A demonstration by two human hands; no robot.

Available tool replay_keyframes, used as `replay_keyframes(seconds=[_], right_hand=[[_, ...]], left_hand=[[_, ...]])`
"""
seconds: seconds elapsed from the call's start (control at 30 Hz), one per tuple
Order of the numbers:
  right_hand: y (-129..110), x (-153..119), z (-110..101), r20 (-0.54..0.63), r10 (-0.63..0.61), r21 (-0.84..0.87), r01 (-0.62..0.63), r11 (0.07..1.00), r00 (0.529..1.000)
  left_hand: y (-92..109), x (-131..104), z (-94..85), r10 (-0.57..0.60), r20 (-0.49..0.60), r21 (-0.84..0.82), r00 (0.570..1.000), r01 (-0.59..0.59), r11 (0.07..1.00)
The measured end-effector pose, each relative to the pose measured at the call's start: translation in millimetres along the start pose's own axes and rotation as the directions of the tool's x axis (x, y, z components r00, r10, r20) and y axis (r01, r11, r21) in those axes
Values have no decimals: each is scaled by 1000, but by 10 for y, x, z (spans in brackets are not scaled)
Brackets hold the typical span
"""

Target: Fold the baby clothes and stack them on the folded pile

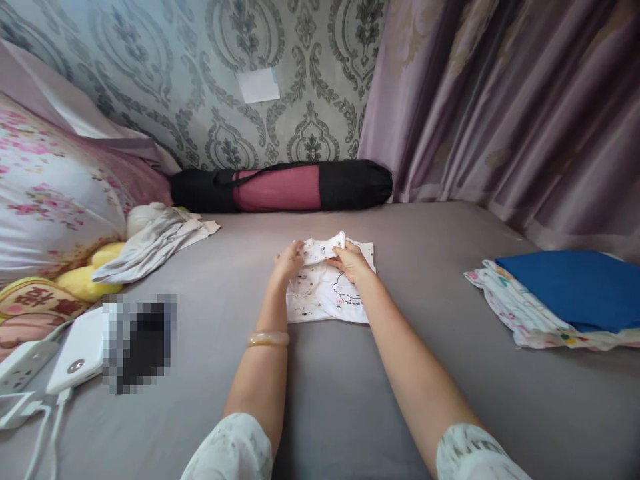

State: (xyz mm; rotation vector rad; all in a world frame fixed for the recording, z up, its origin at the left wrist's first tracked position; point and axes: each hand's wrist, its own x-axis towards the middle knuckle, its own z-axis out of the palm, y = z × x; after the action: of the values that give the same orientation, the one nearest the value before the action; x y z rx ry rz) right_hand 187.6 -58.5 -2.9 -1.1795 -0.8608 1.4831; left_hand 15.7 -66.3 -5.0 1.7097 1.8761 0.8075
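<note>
A small white printed garment, perhaps a child's shirt, lies partly folded on the grey bed sheet. Small dark prints dot its left part, and a line drawing with lettering shows on the right. My left hand grips the left end of a raised, folded strip along the garment's far side. At the strip's right end, the fingers of my right hand are closed on the cloth. The strip is lifted a little above the rest. Part of the drawing is hidden behind my right hand.
Blue folded cloth tops a patterned stack on the right. A black and pink bag lies along the wall. To the left are a grey cloth, a floral pillow, a white power bank with cables, and a blurred-out dark item.
</note>
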Motion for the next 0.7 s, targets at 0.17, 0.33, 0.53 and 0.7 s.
replay_keyframes(seconds=[0.17, 0.33, 0.53, 0.7], right_hand=[[39, 76, -145, -86, -184, -463, 125, 878, 979], [8, 7, -216, -161, -306, -824, 43, 564, 938], [-103, -199, -164, -133, -336, -940, -11, 342, 933], [-83, -212, -85, 111, -507, -967, 210, 142, 855]], left_hand=[[-13, -71, 65, -53, 100, 222, 994, 29, 975], [-28, -87, 49, -53, 127, 266, 990, 18, 964], [4, -85, 33, -17, 72, 261, 997, -2, 965], [182, -21, 111, 269, -96, 157, 958, -253, 955]])
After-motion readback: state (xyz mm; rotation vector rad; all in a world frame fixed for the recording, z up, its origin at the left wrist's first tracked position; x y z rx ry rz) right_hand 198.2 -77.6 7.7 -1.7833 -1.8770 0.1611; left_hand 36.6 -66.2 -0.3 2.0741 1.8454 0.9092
